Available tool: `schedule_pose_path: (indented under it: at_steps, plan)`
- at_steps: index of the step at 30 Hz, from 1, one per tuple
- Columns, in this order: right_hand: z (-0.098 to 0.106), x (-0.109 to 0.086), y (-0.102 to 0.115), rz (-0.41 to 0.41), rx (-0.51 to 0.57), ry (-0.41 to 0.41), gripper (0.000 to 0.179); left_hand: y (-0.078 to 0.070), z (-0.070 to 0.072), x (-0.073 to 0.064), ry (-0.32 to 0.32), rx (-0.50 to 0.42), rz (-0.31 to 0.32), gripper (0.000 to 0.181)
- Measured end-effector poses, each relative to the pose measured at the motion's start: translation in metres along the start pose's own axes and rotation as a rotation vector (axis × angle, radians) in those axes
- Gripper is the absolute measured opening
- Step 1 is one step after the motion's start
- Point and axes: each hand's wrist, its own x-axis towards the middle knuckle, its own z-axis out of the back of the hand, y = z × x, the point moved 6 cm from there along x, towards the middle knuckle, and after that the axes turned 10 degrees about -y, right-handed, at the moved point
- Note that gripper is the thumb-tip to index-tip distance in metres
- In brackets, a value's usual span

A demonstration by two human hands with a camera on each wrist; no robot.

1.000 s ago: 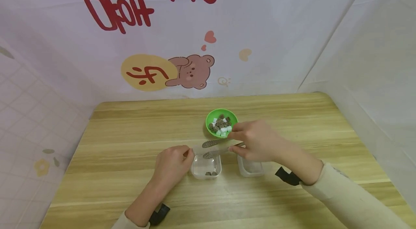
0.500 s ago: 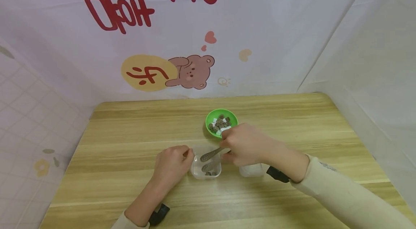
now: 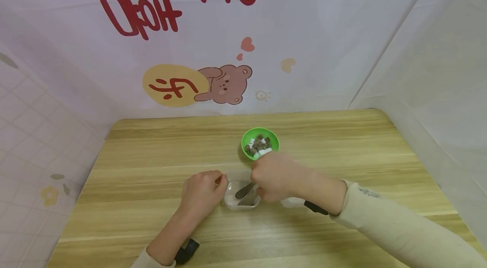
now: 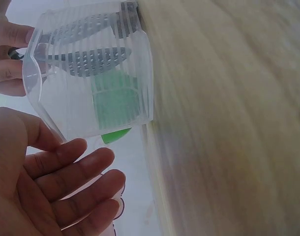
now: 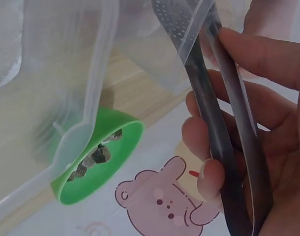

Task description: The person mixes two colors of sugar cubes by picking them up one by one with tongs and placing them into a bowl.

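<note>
My right hand (image 3: 281, 177) holds a pair of metal tongs (image 5: 233, 123) with perforated tips. The tips reach into a clear plastic container (image 4: 76, 115) and show through its ribbed wall, standing apart. Dark brown cubes (image 4: 126, 18) lie against the container's bottom, partly behind a tip. My left hand (image 3: 201, 192) pinches the container's corner rim between thumb and forefinger, its other fingers loosely spread. Behind the containers sits a green bowl (image 3: 244, 137) with brown and white cubes (image 3: 259, 145), its near side partly covered by my right hand.
A second clear container (image 3: 292, 203) stands to the right, mostly under my right hand and wrist. The wooden table (image 3: 171, 141) ends at a printed cloth (image 3: 319, 27) behind it, with more cloth on both sides.
My right hand has moved left and toward me, bringing the tongs from between the bowl and container down into the left container. My left hand has stayed at the rim.
</note>
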Motion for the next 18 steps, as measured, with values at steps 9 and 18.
schedule_pose_path:
  at_steps: [9,18]
  plan:
    - [-0.0054,0.0012,0.0049,0.018,-0.034,0.02,0.035,0.0002,-0.0015,-0.0007,-0.002,0.006,-0.011,0.029]
    - [-0.0025,-0.0061,-0.0027,0.006,0.026,-0.068,0.022,-0.0006,-0.0015,-0.0021,-0.013,0.015,-0.017,0.028]
